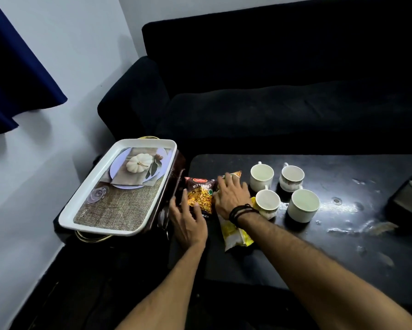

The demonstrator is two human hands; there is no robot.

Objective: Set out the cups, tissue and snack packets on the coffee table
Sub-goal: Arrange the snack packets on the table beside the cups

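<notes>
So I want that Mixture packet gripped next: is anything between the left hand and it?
Nothing visible. The left hand lies at the near edge of the Mixture packet, fingertips at or on it. The right hand rests on the packets just to its right, not between them.

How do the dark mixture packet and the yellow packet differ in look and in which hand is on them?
The mixture packet is dark with a red logo; the yellow packet is yellow and white. The left hand touches the mixture packet's near edge; the right hand lies over the yellow packet's far end. Both lie flat on the coffee table.
</notes>
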